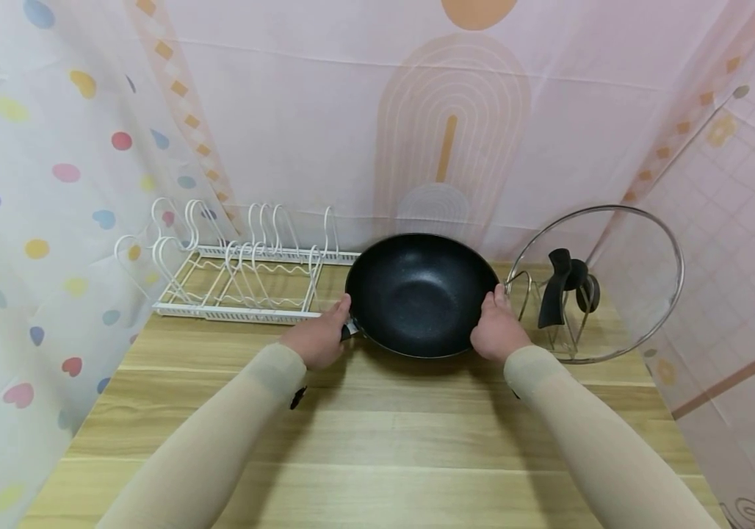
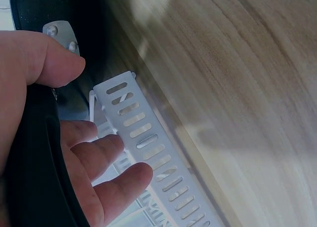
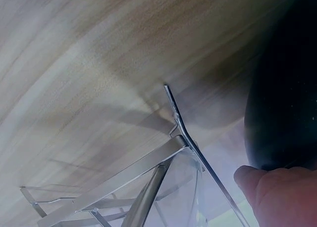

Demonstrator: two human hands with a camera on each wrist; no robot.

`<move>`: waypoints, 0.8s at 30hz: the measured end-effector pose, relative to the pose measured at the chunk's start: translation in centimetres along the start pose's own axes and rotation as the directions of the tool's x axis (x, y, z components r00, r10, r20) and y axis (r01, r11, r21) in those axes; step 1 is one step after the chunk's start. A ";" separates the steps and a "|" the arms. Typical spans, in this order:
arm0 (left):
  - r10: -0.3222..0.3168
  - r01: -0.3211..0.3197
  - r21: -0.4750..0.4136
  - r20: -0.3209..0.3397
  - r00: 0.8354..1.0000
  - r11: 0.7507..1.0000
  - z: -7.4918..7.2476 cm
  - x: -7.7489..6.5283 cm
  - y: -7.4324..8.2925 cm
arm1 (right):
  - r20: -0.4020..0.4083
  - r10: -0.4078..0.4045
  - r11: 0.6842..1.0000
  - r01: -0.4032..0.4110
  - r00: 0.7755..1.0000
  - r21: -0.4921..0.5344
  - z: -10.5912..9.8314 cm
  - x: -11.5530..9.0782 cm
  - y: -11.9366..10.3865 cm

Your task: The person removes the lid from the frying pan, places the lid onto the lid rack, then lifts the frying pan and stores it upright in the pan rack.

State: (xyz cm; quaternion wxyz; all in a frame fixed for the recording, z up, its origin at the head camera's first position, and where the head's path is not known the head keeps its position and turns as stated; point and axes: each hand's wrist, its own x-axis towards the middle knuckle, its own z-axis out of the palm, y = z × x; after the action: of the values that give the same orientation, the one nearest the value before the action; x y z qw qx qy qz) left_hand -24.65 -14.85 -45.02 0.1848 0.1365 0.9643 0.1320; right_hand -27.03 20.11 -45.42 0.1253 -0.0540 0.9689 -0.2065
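A black wok [image 1: 420,297] is at the back of the table, its bowl facing up and tilted toward me. My left hand [image 1: 321,334] grips its black handle [image 2: 34,153], the thumb over the handle near the metal bracket [image 2: 62,36]. On the other side, my right hand [image 1: 499,327] holds the wok by its rim, with fingertips on the outer wall in the right wrist view. Just beyond my left fingers runs the slotted front rail of a white dish rack [image 1: 239,314]. A metal lid stand [image 1: 572,330] lies right of my right hand.
A large glass lid [image 1: 675,294] with a black knob leans upright in the stand at the right. Patterned curtains [image 1: 285,110] hang behind and along both sides. The wooden tabletop [image 1: 391,448] stretches toward me under both forearms.
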 end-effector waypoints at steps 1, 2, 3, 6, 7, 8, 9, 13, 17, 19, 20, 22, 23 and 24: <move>-0.001 0.001 0.003 0.000 1.000 1.000 0.0 -0.1 0.0 | -0.001 -0.001 1.000 0.001 1.000 -0.001 0.0 0.0 0.0; 0.000 0.000 0.004 -0.003 1.000 1.000 0.0 -0.1 0.1 | -0.004 -0.003 1.000 0.003 1.000 -0.001 0.0 0.0 -0.1; -0.001 0.001 0.004 -0.005 1.000 1.000 0.0 -0.2 0.1 | -0.008 -0.007 1.000 0.007 1.000 -0.007 0.1 0.1 -0.1; -0.004 0.004 0.006 -0.008 1.000 1.000 -0.1 -0.3 0.1 | -0.017 -0.016 1.000 0.016 1.000 -0.019 0.1 0.1 -0.1; -0.004 0.004 0.006 -0.009 1.000 1.000 -0.1 -0.3 0.1 | -0.019 -0.019 1.000 0.019 1.000 -0.023 0.1 0.1 -0.1; -0.004 0.004 0.004 -0.010 1.000 1.000 -0.1 -0.3 0.1 | -0.020 -0.020 0.999 0.019 1.000 -0.026 0.1 0.1 -0.1; -0.006 0.006 0.005 -0.011 1.000 1.000 -0.1 -0.3 0.2 | -0.020 -0.020 0.999 0.019 1.000 -0.029 0.1 0.2 -0.1; -0.007 0.007 0.005 -0.012 1.000 1.000 -0.1 -0.3 0.2 | -0.017 -0.018 0.999 0.017 1.000 -0.031 0.0 0.2 -0.1; -0.009 0.008 -0.008 -0.013 1.000 1.000 0.0 -0.4 0.2 | -0.011 -0.019 1.000 0.019 1.000 -0.016 -0.2 0.0 -0.2; -0.009 0.009 -0.010 -0.012 1.000 1.000 0.1 -0.4 0.3 | -0.007 -0.021 1.000 0.020 1.000 -0.009 -0.2 0.0 -0.2; -0.009 0.009 -0.009 -0.012 1.000 1.000 0.2 -0.4 0.3 | -0.004 -0.022 1.000 0.022 1.000 -0.009 -0.3 0.0 -0.2; -0.008 0.008 -0.004 -0.010 1.000 1.000 0.2 -0.4 0.4 | -0.001 -0.028 1.000 0.028 1.000 -0.013 -0.3 0.1 0.0; -0.006 0.005 -0.002 -0.010 1.000 1.000 0.2 -0.5 0.4 | 0.001 -0.030 0.999 0.030 1.000 -0.015 -0.3 0.2 0.0; -0.004 0.004 -0.001 -0.009 1.000 1.000 0.2 -0.6 0.5 | 0.001 -0.034 0.999 0.034 0.999 -0.017 -0.3 0.2 0.1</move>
State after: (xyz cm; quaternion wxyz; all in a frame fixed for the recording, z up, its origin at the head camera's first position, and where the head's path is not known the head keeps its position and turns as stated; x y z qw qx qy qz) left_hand -23.97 -14.52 -44.88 0.1809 0.1338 0.9653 0.1327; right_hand -27.33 20.27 -45.27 0.1216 -0.0716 0.9695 -0.2005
